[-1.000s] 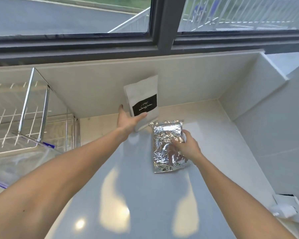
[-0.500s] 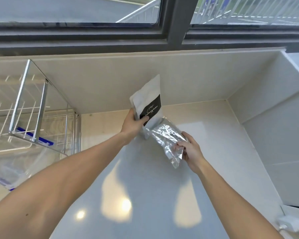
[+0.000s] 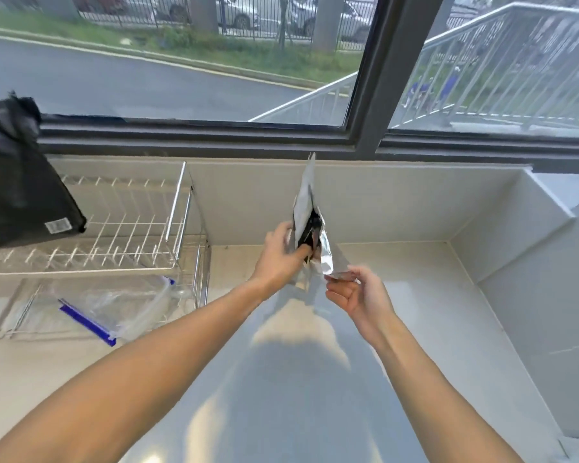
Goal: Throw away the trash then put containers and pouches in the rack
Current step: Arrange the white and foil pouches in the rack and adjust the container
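Foil pouch (image 3: 325, 252) and white pouch (image 3: 306, 198) are both raised above the desk (image 3: 281, 396), pinched together in the closed left hand (image 3: 281, 259). Risk: one may slip free on the way to the rack (image 3: 121, 235), as a single grip holds two slick items. Right hand (image 3: 355, 295) is half open, fingertips touching the foil's lower corner.
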